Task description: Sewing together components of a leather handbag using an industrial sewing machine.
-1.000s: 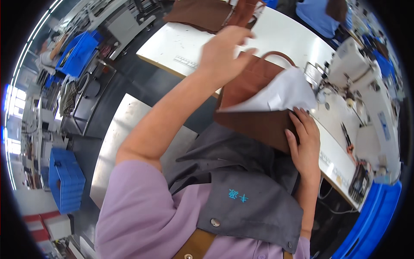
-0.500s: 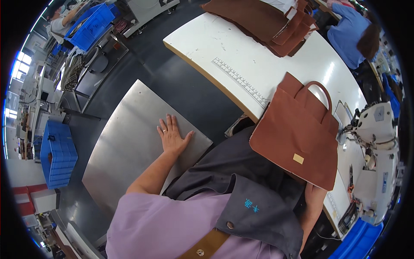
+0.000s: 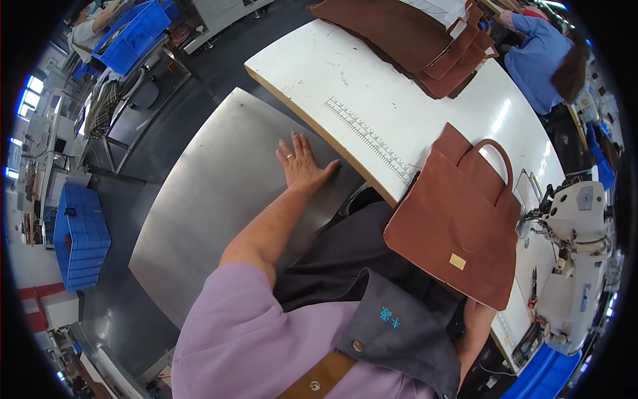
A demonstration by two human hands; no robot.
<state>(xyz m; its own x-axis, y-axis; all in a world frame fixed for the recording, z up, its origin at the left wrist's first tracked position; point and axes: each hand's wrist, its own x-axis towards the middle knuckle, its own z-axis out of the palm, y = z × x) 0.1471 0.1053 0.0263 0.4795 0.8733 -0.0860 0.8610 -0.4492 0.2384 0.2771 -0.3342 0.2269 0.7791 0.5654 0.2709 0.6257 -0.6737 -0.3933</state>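
Observation:
A brown leather handbag [image 3: 458,226] with two loop handles and a small tan patch lies tilted over the near edge of the white worktable [image 3: 345,80]. My right hand [image 3: 476,318] reaches up under the bag's lower edge and holds it there; the fingers are hidden behind the leather. My left hand [image 3: 301,165] lies flat, fingers spread, on the steel side table [image 3: 199,206], close to the white table's edge. It holds nothing.
A white sewing machine [image 3: 571,246] stands at the right. Brown leather pieces [image 3: 405,33] are stacked at the table's far side, beside a person in blue [image 3: 538,60]. A ruler strip [image 3: 372,136] runs along the table edge. Blue crates [image 3: 80,236] stand on the floor at left.
A second ago both hands held the bag up with white paper in it. The bag has since come down onto the white table's edge, and my left hand has dropped flat onto the steel table.

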